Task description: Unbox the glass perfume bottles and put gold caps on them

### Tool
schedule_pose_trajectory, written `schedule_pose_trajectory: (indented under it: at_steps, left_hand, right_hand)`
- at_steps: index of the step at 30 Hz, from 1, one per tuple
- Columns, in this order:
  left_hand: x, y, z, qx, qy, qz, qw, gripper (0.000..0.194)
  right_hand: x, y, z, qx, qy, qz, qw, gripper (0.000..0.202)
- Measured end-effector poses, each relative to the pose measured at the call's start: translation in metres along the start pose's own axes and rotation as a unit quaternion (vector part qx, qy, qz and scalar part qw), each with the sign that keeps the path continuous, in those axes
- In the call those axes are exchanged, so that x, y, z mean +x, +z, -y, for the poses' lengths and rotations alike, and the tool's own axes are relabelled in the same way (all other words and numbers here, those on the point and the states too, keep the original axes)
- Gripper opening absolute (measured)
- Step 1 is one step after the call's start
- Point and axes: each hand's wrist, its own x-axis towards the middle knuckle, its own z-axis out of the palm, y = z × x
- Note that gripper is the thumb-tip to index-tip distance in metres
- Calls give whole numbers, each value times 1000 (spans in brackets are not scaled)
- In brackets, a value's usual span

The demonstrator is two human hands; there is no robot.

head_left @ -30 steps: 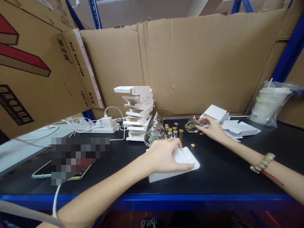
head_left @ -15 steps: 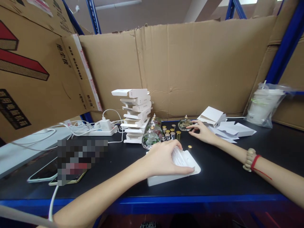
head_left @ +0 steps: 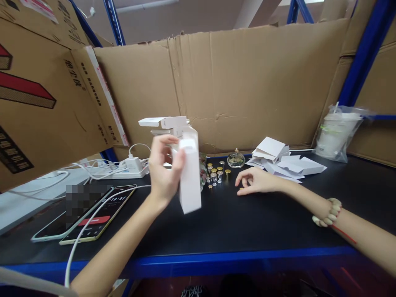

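Note:
My left hand [head_left: 165,169] grips a white box [head_left: 190,177] that stands upright in the air, in front of a stack of white boxes [head_left: 173,122]. Resting low over the black table, my right hand [head_left: 255,181] has its thumb and index finger close around a small gold cap [head_left: 241,189], mostly hidden by the fingers. Several gold and silver caps [head_left: 220,176] stand left of that hand. A round glass bottle [head_left: 236,159] is behind them. More glass bottles [head_left: 203,171] are partly hidden behind the held box.
Two phones [head_left: 99,218] and a white cable lie at the left, with a power strip [head_left: 136,168] behind. Folded white cartons [head_left: 278,159] lie at the back right, near a bagged cup [head_left: 335,134]. Cardboard [head_left: 262,86] walls the back.
My left hand has lifted the white box off the table, turned it upright and moved it left. My right hand has left the round bottle and come nearer, to the small gold cap.

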Motion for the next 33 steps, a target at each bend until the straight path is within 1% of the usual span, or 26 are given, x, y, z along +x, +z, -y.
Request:
schedule_pose_trajectory:
  at_steps: [1,3,4,6,8,11,13,15,16,18,20,21,22,23,24,26,28,31,33]
  left_hand:
    - [3,-4,3,13,34,-47,998,30]
    - [8,-11,7,78,96,-88,988,30]
    - [10,-14,9,113,141,-98,979,31]
    - [11,-16,12,178,221,-98,954,38]
    - [10,-15,15,219,264,-65,937,47]
    - [5,-9,19,238,285,4,929,60]
    - [0,-4,21,240,307,51,919,61]
    - [-4,0,21,240,343,97,903,57]
    - [-6,1,20,239,359,117,895,55]
    - [-10,4,18,241,364,146,888,53]
    - [-14,8,15,249,348,162,889,50]
    - [-16,10,14,253,339,166,891,49]
    - [-18,13,13,255,332,168,893,47]
    - [-20,15,13,254,327,166,895,47]
    - [-22,17,12,251,324,163,898,47]
    - [-25,20,11,244,327,157,899,47]
    - [-26,21,10,245,339,152,895,45]
    - [-26,20,8,255,351,127,892,44]
    - [-26,20,6,253,352,111,894,45]
  right_hand:
    - [0,2,-1,1,-4,-2,1000,28]
    - [2,5,-3,0,-17,-18,1000,24]
    - [3,7,-4,0,-25,-28,999,22]
    - [6,11,-4,5,-41,-44,998,20]
    - [9,15,-1,14,-54,-57,997,20]
    - [13,22,4,11,-71,-97,993,20]
    - [14,24,8,6,-70,-123,990,18]
    - [12,24,12,6,-66,-150,987,17]
    - [11,23,15,10,-65,-172,983,18]
    - [6,20,21,33,-74,-255,964,20]
    - [0,20,27,67,-98,-355,927,23]
    - [-2,20,31,74,-117,-390,911,24]
    - [-5,21,33,71,-138,-407,900,26]
    - [-6,23,35,58,-162,-406,898,26]
    - [-7,24,36,41,-181,-391,902,25]
    - [-8,27,36,19,-198,-352,914,21]
    - [-7,26,33,27,-190,-328,925,21]
    - [-7,22,29,59,-166,-308,935,31]
    - [-8,21,28,70,-160,-286,942,29]
